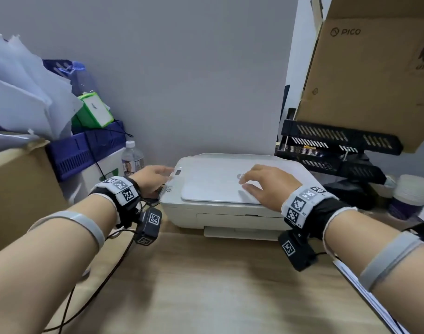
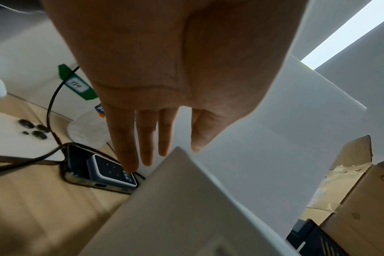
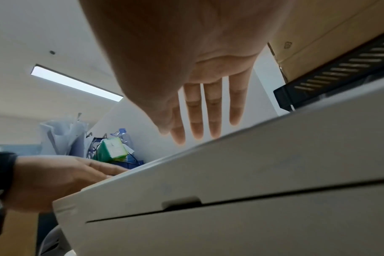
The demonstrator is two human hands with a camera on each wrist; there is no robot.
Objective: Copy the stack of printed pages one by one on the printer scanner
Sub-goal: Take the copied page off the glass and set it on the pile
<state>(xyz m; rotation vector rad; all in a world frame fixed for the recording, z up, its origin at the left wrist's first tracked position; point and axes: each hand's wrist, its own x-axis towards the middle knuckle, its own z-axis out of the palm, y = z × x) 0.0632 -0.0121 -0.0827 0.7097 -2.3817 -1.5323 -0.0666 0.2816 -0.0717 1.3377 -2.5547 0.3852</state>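
A white printer (image 1: 230,213) sits on the wooden desk against the wall, its scanner lid (image 1: 213,184) down flat. My left hand (image 1: 155,175) reaches with straight fingers to the printer's left edge by the control panel (image 1: 178,172). My right hand (image 1: 256,183) hovers over or rests on the lid's right part, fingers straight and spread, holding nothing. Both wrist views confirm straight fingers (image 2: 143,138) (image 3: 208,110) above the printer body (image 3: 252,190). Printed pages (image 1: 365,292) lie at the desk's right edge, partly under my right forearm.
A phone and a small device (image 2: 107,171) with cables lie left of the printer. A water bottle (image 1: 132,157), blue crates (image 1: 85,150) and a cardboard box (image 1: 18,189) crowd the left. Black paper trays (image 1: 338,143) and a PICO carton (image 1: 374,68) stand at the right.
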